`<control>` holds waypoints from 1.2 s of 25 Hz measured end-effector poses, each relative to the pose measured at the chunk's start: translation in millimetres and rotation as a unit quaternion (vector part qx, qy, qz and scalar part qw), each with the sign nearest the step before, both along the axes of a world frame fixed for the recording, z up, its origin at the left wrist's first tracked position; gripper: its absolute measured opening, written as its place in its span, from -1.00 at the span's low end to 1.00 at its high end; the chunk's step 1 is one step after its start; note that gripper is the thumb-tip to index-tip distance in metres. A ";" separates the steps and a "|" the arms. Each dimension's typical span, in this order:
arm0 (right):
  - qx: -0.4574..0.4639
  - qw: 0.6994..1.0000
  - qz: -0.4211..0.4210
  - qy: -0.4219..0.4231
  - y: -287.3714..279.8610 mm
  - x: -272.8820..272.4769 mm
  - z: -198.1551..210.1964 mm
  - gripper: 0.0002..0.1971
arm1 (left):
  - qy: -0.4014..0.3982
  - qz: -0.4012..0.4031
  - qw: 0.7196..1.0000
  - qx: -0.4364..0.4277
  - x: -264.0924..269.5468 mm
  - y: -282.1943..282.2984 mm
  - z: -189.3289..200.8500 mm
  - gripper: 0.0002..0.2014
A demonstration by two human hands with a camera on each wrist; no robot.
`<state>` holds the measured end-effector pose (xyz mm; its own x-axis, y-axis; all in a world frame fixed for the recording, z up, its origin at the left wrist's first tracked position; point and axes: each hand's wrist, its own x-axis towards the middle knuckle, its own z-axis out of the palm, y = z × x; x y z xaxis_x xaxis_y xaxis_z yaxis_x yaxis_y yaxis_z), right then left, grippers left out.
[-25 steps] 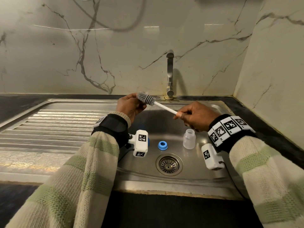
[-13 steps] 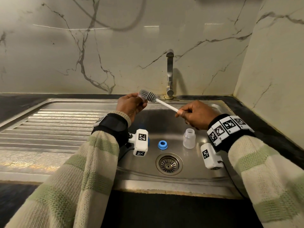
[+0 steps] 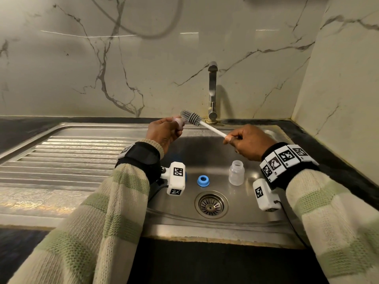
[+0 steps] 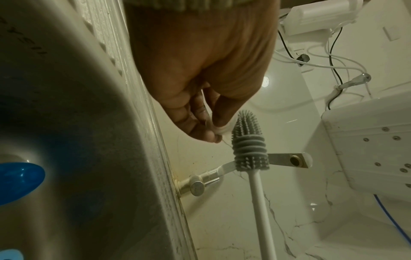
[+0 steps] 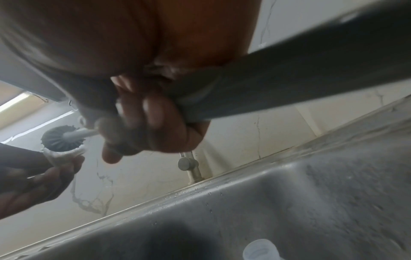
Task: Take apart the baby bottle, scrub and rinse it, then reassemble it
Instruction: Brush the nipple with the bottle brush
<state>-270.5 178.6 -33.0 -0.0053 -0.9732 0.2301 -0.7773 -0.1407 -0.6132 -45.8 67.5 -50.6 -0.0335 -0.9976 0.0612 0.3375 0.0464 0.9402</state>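
My left hand (image 3: 164, 132) pinches the clear silicone teat (image 3: 178, 122) above the sink; the teat (image 4: 220, 129) shows pale between thumb and fingers. My right hand (image 3: 246, 140) grips the white handle of the bottle brush (image 3: 213, 130). Its grey bristle head (image 3: 190, 117) lies against the teat (image 5: 64, 154), with the bristle head (image 4: 248, 140) just right of my left fingertips. On the sink floor the clear bottle body (image 3: 236, 172) stands upright and open-topped, and the blue collar ring (image 3: 203, 180) lies left of it.
The steel sink basin (image 3: 205, 152) has a drain strainer (image 3: 211, 204) near the front. A tap (image 3: 212, 93) rises at the back rim. A ribbed draining board (image 3: 67, 156) lies left. Marble walls stand behind and right. A blue object (image 4: 20, 183) lies in the basin.
Both hands have risen slightly, and the brush head has slid a little right and up across the teat. The bottle body and ring have not moved.
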 end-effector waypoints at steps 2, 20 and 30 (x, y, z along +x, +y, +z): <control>0.011 1.000 0.013 -0.013 -0.4 0.1 0.2 -0.79 | 0.022 -0.008 1.000 0.002 -0.2 0.5 0.5 -0.82; -0.006 0.999 0.009 -0.035 -3.6 -1.5 -4.3 -0.85 | 0.094 -0.004 0.996 0.009 -1.1 7.0 5.8 -0.82; 0.003 1.000 0.014 -0.019 -1.2 0.0 -3.5 -0.83 | 0.005 -0.002 1.000 0.003 1.0 4.3 0.1 -0.79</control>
<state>-270.5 177.3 -36.5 0.0140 -0.9744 0.2245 -0.7495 -0.1588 -0.6427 -44.8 71.8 -50.5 -0.0377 -0.9977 0.0556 0.3479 0.0390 0.9367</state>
